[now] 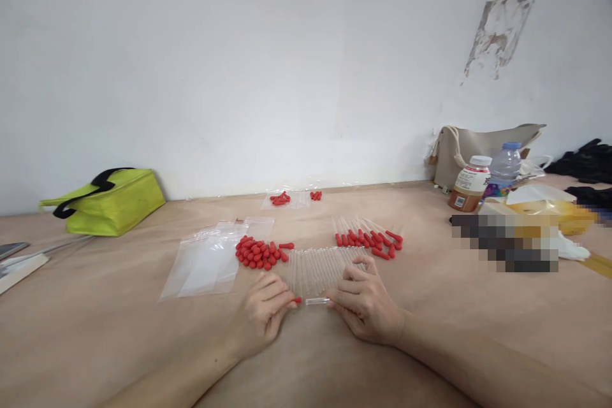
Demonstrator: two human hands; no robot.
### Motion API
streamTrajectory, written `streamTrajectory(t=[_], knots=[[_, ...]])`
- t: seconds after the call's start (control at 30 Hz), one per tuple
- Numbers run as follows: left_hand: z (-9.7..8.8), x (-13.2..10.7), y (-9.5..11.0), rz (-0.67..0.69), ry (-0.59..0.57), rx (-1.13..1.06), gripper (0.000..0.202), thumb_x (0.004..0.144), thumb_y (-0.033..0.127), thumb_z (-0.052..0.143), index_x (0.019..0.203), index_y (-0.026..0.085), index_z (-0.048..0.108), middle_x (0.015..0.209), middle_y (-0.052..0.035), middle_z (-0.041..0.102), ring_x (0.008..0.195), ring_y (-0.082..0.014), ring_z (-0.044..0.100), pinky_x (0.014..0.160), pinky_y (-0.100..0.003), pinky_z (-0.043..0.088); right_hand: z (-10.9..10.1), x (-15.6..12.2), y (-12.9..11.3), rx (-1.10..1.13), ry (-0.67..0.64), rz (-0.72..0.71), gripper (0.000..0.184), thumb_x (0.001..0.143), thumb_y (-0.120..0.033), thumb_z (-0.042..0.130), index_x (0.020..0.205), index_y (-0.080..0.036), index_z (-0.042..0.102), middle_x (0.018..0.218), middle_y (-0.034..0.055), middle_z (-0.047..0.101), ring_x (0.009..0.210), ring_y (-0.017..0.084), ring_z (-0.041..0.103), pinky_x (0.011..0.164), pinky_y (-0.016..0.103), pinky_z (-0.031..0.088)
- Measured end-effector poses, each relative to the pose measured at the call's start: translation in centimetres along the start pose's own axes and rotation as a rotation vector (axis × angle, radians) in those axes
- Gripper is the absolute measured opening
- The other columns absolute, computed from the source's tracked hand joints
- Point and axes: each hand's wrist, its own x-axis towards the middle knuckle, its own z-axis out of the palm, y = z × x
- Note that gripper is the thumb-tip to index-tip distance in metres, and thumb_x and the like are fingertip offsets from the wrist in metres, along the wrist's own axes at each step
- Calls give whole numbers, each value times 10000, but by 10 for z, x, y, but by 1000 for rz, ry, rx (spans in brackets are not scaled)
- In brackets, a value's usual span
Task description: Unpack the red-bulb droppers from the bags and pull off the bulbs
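Note:
My left hand [268, 309] pinches a red rubber dropper bulb [298, 300], whose end sticks out past the fingertips. Facing it, my right hand [366, 303] grips a clear glass dropper tube [316, 301] with one end pointing at the bulb; a small gap separates the two. Just beyond my hands lies a row of bare glass tubes [310, 268]. A pile of loose red bulbs [258, 254] is beyond my left hand. Past my right hand lie several droppers with red bulbs [368, 240] on their near ends. Clear zip bags [208, 268] lie flat to the left.
Near the wall lies a clear bag with red bulbs [280, 199]. A lime-green bag [117, 204] stands at left. At right are a brown drink bottle [468, 188], a clear bottle [505, 166], a beige bag [478, 140] and black cloth [586, 161].

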Motion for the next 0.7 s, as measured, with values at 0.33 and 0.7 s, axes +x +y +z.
streamTrajectory(t=[0.33,0.7], knots=[[1,-1,-8,-223,162,-70,251,863,180,425,1073,205,560,928,-68,525,886,-166,532,786,-310,451,4,10,19,-197,146,327,193,821,-210,472,843,-219,664,683,4,660,643,108,514,704,293,236],[-30,11,-43,-543,341,26,310,780,338,519,1058,201,511,840,-18,568,716,-151,545,673,-277,463,12,13,30,-320,24,213,149,791,-224,508,757,-225,653,602,-3,603,665,132,441,728,332,210]])
